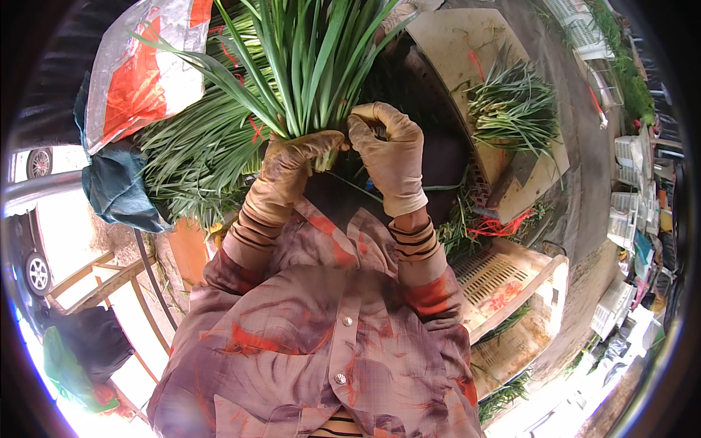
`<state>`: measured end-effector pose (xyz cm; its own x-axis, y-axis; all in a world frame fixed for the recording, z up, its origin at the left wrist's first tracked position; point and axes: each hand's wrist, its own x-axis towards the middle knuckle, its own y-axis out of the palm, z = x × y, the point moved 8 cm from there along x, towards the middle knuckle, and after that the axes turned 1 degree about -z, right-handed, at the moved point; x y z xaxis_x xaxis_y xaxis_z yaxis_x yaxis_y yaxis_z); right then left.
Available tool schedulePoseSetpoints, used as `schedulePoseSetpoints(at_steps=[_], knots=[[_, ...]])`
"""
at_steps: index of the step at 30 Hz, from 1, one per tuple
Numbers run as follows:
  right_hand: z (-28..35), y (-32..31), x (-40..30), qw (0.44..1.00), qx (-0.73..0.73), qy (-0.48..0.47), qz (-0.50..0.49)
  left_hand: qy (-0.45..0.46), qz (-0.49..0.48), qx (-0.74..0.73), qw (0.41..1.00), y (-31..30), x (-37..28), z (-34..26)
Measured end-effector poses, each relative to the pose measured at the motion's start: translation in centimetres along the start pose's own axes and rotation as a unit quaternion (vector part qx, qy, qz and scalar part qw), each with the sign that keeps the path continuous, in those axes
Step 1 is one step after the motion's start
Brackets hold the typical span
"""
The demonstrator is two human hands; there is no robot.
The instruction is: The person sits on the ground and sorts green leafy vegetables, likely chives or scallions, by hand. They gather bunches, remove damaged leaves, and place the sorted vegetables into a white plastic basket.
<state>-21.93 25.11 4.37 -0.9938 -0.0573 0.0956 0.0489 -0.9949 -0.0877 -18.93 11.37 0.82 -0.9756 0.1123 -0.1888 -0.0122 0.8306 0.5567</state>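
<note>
My left hand (293, 159), in a soiled tan glove, grips a bunch of long flat-leaved greens (312, 71) that look like garlic chives. Its leaves fan upward and away from me, and the pale stem ends (326, 160) poke out below my thumb. Just right of the stems is my gloved right hand (389, 148), its fingers curled towards the thumb. Whether anything is pinched there is hidden. Behind my left hand lies a large heap of similar greens (202, 142), with red ties (256, 130) around some bundles.
On the right, a pale board (438, 38) carries a small pile of greens (512, 109). Red strings (504, 223) hang by its near corner, above a plastic crate (476, 274). A white-and-red plastic sack (148, 76) stands at upper left, over a blue cloth (120, 189).
</note>
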Motion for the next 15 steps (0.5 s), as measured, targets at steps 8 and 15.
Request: schedulePoseSetpoints(at_steps=[8,15], knots=[[-2.5,-0.5,-1.3,0.926,0.340,0.162,0.030,-0.088,-0.077,-0.018,0.993,-1.1,-0.2,2.0],[2.0,-2.5,-3.9,0.760,0.584,-0.011,0.286,-0.068,0.003,-0.096,0.993,-0.8,0.6,1.6]])
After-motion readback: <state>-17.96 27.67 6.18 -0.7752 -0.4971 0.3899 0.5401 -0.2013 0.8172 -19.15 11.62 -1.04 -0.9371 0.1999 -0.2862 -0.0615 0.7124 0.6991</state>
